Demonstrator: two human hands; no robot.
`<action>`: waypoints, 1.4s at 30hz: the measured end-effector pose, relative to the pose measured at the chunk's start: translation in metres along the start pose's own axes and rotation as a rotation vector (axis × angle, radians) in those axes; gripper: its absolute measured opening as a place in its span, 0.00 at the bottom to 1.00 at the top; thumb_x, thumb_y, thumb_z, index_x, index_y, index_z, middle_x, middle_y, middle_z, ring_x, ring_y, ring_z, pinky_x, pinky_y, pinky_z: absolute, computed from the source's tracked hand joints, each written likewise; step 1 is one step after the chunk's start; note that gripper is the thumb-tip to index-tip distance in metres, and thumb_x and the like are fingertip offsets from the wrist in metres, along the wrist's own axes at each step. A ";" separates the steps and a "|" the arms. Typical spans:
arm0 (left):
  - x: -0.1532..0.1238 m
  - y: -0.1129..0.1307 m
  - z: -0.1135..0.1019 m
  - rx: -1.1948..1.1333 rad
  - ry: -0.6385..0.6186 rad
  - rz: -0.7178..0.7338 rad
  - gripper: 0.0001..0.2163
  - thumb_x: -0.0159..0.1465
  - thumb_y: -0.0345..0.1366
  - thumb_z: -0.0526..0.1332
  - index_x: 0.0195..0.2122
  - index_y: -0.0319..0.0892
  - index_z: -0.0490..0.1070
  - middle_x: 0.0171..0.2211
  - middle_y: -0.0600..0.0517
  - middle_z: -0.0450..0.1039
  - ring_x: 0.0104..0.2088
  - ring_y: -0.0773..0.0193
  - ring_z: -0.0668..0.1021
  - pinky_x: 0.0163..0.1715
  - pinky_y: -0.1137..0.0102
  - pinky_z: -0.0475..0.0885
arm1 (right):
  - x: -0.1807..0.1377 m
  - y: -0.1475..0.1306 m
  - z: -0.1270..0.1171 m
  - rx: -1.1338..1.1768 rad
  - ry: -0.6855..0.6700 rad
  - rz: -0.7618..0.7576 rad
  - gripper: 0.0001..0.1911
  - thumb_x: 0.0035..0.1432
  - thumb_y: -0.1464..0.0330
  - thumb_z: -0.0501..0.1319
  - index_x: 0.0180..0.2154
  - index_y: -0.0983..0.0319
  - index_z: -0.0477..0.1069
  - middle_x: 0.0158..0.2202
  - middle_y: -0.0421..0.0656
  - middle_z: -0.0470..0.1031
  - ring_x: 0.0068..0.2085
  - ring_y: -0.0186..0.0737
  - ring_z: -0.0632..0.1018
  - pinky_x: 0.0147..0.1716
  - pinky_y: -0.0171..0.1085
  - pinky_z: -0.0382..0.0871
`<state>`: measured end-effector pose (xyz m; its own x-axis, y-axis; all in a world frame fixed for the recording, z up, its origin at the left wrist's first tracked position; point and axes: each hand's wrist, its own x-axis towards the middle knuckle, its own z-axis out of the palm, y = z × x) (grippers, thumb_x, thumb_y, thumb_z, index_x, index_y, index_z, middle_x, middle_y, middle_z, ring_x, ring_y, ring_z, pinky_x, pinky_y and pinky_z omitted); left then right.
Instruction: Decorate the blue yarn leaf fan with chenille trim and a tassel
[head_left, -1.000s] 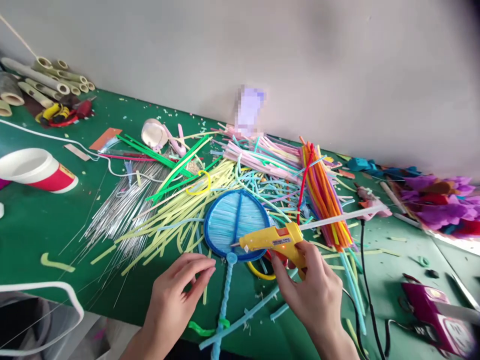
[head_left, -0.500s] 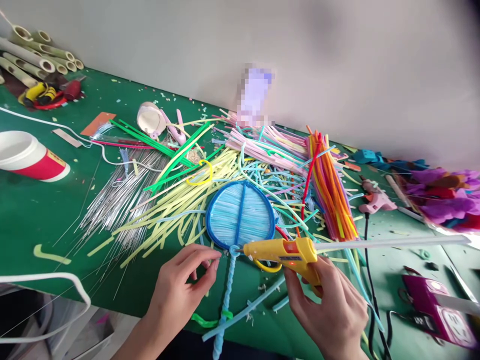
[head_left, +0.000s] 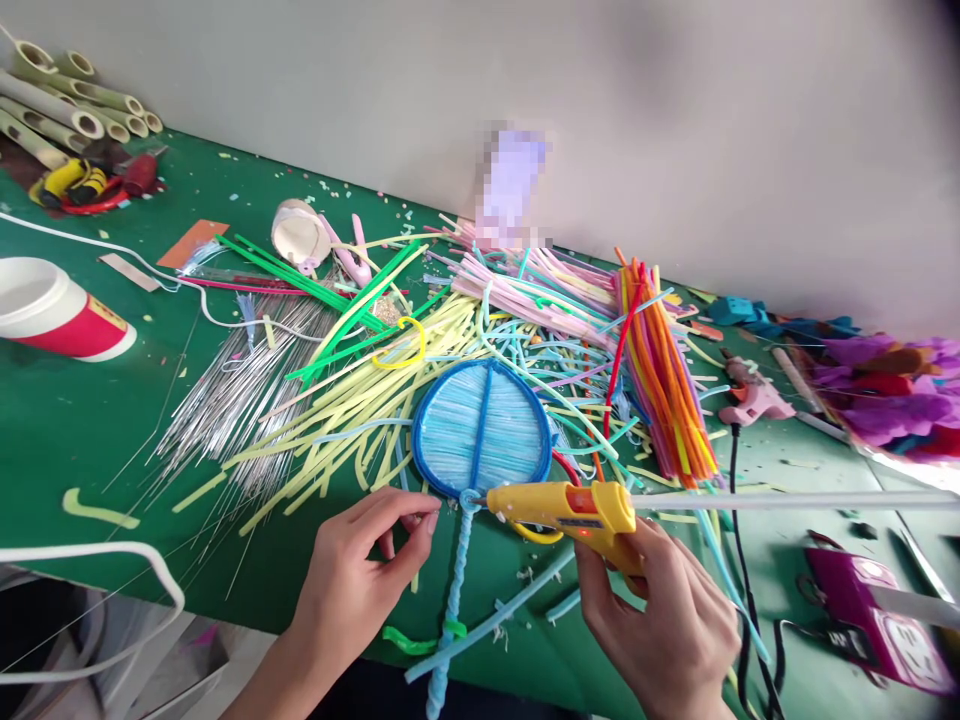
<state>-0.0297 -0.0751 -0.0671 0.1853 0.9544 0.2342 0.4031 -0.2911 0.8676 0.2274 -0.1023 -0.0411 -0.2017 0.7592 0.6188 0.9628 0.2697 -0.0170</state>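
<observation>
A round blue woven fan [head_left: 480,428] lies on the green table [head_left: 82,420], its twisted blue handle [head_left: 450,605] running toward me. My right hand [head_left: 664,625] grips a yellow glue gun [head_left: 566,507] with a long white glue stick [head_left: 787,499] out its back. The nozzle touches the small loop where the fan meets its handle. My left hand [head_left: 360,570] rests just left of that joint, fingers curled with the tips pinched together; what they hold, if anything, I cannot make out.
Heaps of yellow, green, pink and orange pipe cleaners [head_left: 660,370] and silver wires [head_left: 232,400] surround the fan. A red-and-white cup [head_left: 52,310] lies at left, bamboo tubes [head_left: 67,105] at far left. A pink glue gun [head_left: 750,400], purple paper flowers [head_left: 892,390] and a magenta box [head_left: 877,620] are at right.
The glue gun has swung down from over the fan's face to the joint at the handle, and its stick has levelled out. My left hand has closed in on that joint.
</observation>
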 end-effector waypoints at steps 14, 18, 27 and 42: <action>0.001 0.003 -0.001 -0.025 -0.012 -0.022 0.07 0.66 0.27 0.62 0.41 0.45 0.75 0.33 0.53 0.77 0.24 0.72 0.73 0.24 0.78 0.71 | 0.001 -0.002 -0.001 -0.006 0.038 -0.010 0.11 0.55 0.75 0.69 0.39 0.63 0.70 0.30 0.41 0.78 0.26 0.35 0.77 0.29 0.34 0.71; 0.001 0.002 -0.001 -0.022 -0.002 -0.039 0.05 0.66 0.28 0.61 0.40 0.44 0.74 0.33 0.53 0.77 0.24 0.72 0.73 0.24 0.78 0.71 | 0.000 -0.006 -0.005 -0.057 0.067 0.145 0.11 0.55 0.69 0.70 0.37 0.60 0.69 0.28 0.38 0.76 0.19 0.32 0.72 0.22 0.34 0.67; 0.002 0.004 -0.002 -0.035 0.002 -0.091 0.03 0.67 0.30 0.61 0.39 0.45 0.72 0.31 0.54 0.75 0.27 0.71 0.76 0.25 0.79 0.71 | 0.003 -0.020 -0.006 -0.006 0.003 0.366 0.14 0.56 0.61 0.68 0.38 0.59 0.66 0.28 0.42 0.76 0.20 0.35 0.73 0.21 0.35 0.68; 0.009 0.013 0.013 0.120 0.043 0.073 0.06 0.66 0.25 0.60 0.41 0.44 0.72 0.31 0.53 0.74 0.27 0.70 0.74 0.27 0.76 0.71 | 0.022 -0.005 0.006 0.464 -0.179 0.891 0.23 0.48 0.50 0.71 0.36 0.59 0.68 0.27 0.41 0.77 0.22 0.39 0.77 0.19 0.33 0.70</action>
<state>-0.0114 -0.0712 -0.0595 0.1803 0.9314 0.3161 0.4945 -0.3637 0.7895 0.2174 -0.0832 -0.0324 0.4934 0.8633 0.1060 0.6187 -0.2627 -0.7404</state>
